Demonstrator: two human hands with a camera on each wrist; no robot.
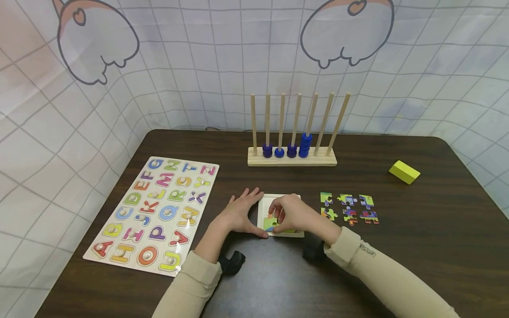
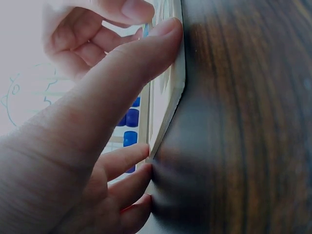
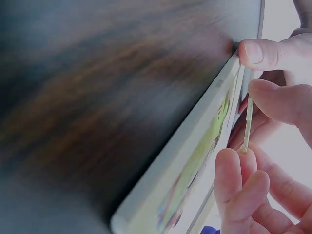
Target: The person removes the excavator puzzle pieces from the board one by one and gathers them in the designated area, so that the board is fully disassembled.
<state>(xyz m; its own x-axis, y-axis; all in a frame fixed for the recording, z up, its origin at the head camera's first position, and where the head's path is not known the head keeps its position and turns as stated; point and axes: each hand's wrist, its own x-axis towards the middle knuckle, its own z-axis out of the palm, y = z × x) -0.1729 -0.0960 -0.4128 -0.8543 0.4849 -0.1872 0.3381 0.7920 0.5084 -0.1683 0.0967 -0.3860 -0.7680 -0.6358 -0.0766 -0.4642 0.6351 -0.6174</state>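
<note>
My right hand [image 1: 296,214] pinches a thin puzzle piece [image 3: 247,129] between thumb and fingertips, over a small white-rimmed puzzle tray [image 1: 292,235]. The right wrist view shows that piece edge-on, its face turned away. Green picture pieces [image 1: 271,222] show in the tray's lower part; the fingers hide some of them. My left hand [image 1: 238,214] lies at the tray's left side, fingers spread, its thumb [image 2: 165,39] touching the near edge and other fingertips at the side. Right of the tray, several loose puzzle pieces [image 1: 347,200] lie in two rows.
An alphabet peg board [image 1: 163,246] covers the table's left part. Behind the tray stands a wooden counting rack [image 1: 292,162] with upright rods and blue beads. A yellow block [image 1: 404,172] lies at the far right, and a checked cloth [image 1: 222,57] hangs beyond the table.
</note>
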